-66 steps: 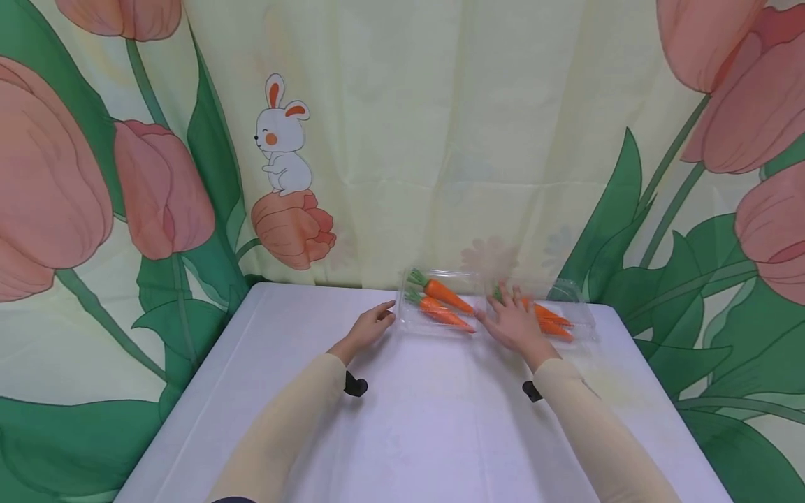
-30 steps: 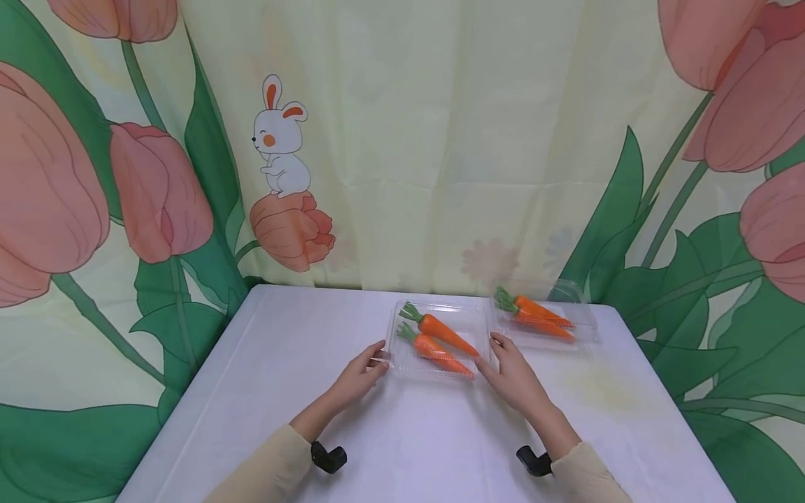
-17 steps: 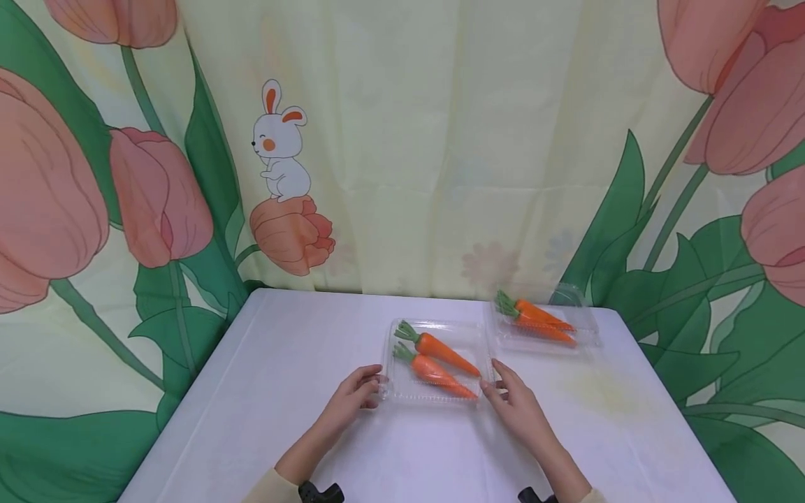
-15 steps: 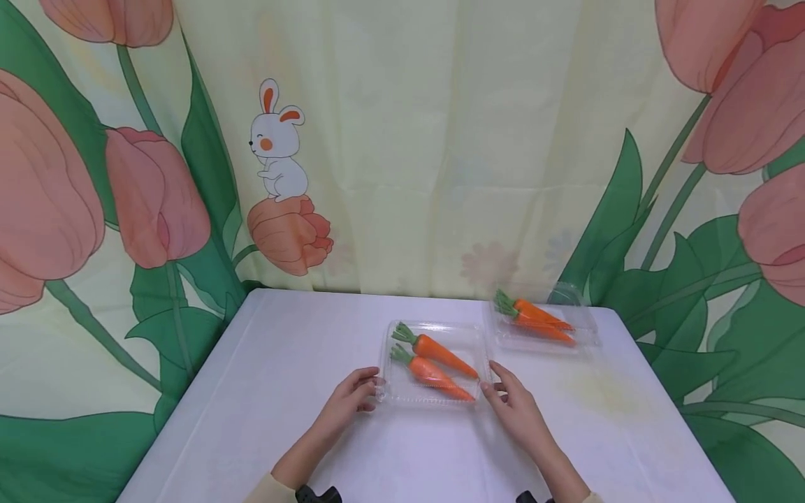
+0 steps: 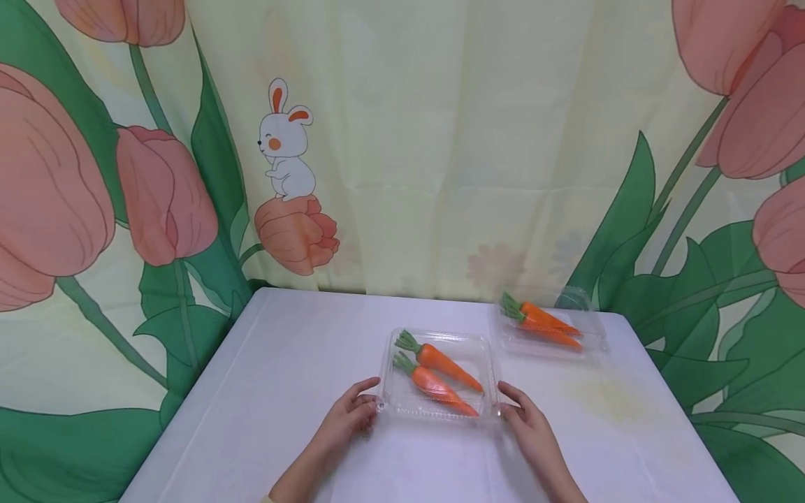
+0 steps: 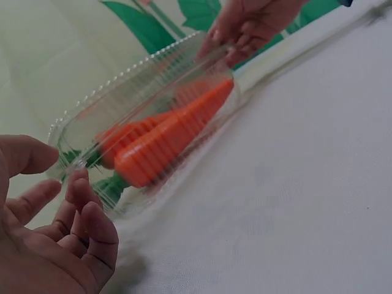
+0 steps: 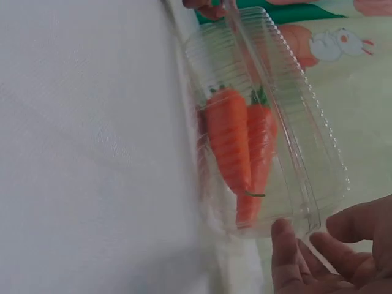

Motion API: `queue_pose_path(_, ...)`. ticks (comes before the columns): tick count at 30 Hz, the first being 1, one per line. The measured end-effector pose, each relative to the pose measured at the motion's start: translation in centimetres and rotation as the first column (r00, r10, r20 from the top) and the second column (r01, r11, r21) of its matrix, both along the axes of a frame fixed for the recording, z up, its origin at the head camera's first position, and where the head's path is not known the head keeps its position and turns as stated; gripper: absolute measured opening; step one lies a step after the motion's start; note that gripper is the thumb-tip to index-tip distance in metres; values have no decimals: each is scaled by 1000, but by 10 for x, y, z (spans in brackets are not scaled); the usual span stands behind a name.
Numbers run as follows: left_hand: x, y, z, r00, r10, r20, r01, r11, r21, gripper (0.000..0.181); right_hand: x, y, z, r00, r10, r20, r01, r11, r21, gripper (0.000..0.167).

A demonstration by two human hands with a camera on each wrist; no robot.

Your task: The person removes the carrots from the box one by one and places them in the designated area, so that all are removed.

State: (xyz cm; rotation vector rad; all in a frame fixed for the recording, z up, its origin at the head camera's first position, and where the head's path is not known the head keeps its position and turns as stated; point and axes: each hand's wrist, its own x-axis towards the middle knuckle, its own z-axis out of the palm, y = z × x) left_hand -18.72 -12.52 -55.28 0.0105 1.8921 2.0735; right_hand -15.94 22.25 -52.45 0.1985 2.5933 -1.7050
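Observation:
A clear plastic clamshell box with ribbed sides lies on the white table, its lid down. Inside are two orange carrots with green tops, an upper carrot and a lower carrot, slanting side by side. My left hand pinches the rim at the box's near left corner, thumb and fingertips on either side of the edge in the left wrist view. At the near right corner my right hand holds the rim between thumb and fingers, as the right wrist view of this hand shows.
A second clear plastic box with orange carrots stands at the back right of the table. Behind the table hangs a curtain printed with tulips and a rabbit.
The nearer box has slid from the table's back edge toward me, away from the second box. My right hand has left the second box and both hands have come back with the nearer box.

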Motion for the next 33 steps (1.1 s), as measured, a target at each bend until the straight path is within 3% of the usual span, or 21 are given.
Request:
queue_pose_path(8,7,8,1,1000,26,-3,-26,999,-23,72,1,2,-10,994,-32,102,42,995,-93,48)
queue_pose_path(14,12,7,-4,999,5,-42,-6,1000,-23,75,10,-4,-14,995,-22,98,43,975,-216,50)
queue_pose_path(21,18,8,-8,998,2,-64,-3,1000,-13,80,18,-9,-20,989,90,121,-45,943,-330,63)
queue_pose_path(33,19,10,-8,994,73,-77,-77,996,-52,79,24,-21,-17,994,-19,107,58,928,-367,50)
